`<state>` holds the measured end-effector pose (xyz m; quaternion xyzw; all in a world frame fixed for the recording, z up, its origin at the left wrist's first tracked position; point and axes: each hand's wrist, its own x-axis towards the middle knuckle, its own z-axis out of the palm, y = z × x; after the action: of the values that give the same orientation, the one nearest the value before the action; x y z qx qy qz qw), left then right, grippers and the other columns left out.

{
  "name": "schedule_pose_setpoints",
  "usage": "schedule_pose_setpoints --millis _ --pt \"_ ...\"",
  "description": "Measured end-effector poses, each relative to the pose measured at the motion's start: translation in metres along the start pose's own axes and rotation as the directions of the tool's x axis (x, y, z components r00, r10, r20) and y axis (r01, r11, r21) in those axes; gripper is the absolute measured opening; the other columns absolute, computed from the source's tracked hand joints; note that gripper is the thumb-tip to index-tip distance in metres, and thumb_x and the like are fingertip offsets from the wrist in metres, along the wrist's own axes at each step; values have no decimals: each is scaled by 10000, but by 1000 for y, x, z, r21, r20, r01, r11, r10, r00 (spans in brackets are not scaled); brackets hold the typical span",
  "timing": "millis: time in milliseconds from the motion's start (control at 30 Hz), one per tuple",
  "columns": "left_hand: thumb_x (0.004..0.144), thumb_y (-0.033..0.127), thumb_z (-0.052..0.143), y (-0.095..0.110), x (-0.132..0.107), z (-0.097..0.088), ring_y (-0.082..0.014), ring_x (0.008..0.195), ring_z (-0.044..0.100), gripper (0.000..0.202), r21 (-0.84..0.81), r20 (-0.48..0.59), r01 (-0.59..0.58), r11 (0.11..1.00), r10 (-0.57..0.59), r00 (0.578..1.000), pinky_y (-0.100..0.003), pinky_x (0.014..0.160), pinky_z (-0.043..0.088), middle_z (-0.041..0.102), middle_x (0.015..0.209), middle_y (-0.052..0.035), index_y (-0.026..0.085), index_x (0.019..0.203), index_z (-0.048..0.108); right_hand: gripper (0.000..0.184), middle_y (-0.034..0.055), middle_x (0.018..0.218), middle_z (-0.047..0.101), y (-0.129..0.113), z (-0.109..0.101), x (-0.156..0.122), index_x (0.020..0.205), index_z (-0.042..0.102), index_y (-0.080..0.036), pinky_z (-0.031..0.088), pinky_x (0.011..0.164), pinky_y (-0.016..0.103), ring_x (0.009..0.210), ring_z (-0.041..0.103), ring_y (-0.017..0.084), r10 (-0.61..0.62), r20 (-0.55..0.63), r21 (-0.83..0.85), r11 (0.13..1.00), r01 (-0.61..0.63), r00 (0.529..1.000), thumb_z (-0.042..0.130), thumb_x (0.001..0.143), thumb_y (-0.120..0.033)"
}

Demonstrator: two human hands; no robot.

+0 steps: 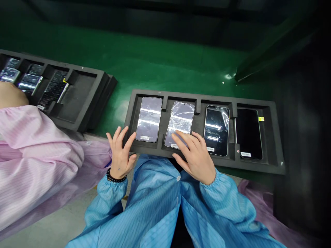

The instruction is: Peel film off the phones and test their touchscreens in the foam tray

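Observation:
A black compartmented tray (181, 94) in front of me holds several smartphones, screens up. My left hand (121, 155) is open, fingers spread at the tray's left front edge, its index fingertip close to the leftmost phone (149, 119); contact there I cannot tell. Stretched over the lower part of the second phone (181, 119) is my right hand (195, 155), open, fingertips on or just above its screen. That phone's glass looks wrinkled, as if under film. A dark phone (216, 129) with a white label lies right of this hand. Farthest right is a black-screened phone (248, 132).
A similar stacked tray (99, 86) with phones stands to the left, its right compartment bare. A co-worker's hand (11, 96) and pink sleeve (38, 137) reach there. Both trays rest on a green tabletop (155, 58). Pink cloth (261, 199) shows at lower right.

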<state>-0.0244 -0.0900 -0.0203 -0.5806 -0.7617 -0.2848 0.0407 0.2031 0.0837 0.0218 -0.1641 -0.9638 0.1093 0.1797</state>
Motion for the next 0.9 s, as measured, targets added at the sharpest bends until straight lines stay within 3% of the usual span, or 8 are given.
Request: schedule_pose_setpoints --millis 100,267,433,633,767,900 --pt "1018 607 186 0 0 -1 -357 1517 204 625 13 31 -15 1000 15 999 -637 1228 -16 353 1586 -96 305 1451 520 359 127 1461 560 -1 -1 0 1331 584 -200 377 1100 508 1213 565 253 -7 49 -26 1000 9 999 527 995 -314" --pt "1008 635 201 0 -1 0 -355 1515 218 676 -50 -10 16 999 -17 1000 -630 1232 -4 344 1588 -131 271 1563 329 484 140 1421 590 0 1 -1 1443 459 -149 379 1105 489 1213 563 245 13 -23 9 1000 -13 1000 520 995 -321" --pt "1011 629 207 -1 -1 1 -351 1517 214 659 -54 -21 5 999 -6 1000 -629 1232 1 328 1599 -118 289 1562 329 523 149 1398 607 -1 1 -1 1461 420 -104 381 1104 478 1217 562 243 9 -44 19 1000 -8 999 520 995 -319" --pt "1016 609 201 -2 -1 -1 -363 1520 190 618 8 43 -11 1000 11 999 -644 1228 -21 349 1594 -88 313 1456 517 377 133 1470 552 -1 0 1 1346 568 -193 374 1098 517 1219 565 259 -11 37 -35 999 12 999 527 998 -335" --pt "1005 639 191 0 0 0 -357 1514 216 684 -38 -1 15 999 -15 1000 -637 1233 3 352 1582 -135 266 1557 348 512 151 1432 580 0 1 0 1467 428 -149 375 1110 499 1227 563 247 9 -32 16 1000 -8 999 525 993 -317" --pt "1006 637 199 -1 -1 0 -355 1515 215 672 -47 -12 9 999 -9 1000 -633 1232 3 337 1590 -129 281 1561 328 621 149 1413 597 0 1 -1 1551 287 -142 378 1116 493 1236 564 248 23 -45 36 999 -21 999 504 998 -322"
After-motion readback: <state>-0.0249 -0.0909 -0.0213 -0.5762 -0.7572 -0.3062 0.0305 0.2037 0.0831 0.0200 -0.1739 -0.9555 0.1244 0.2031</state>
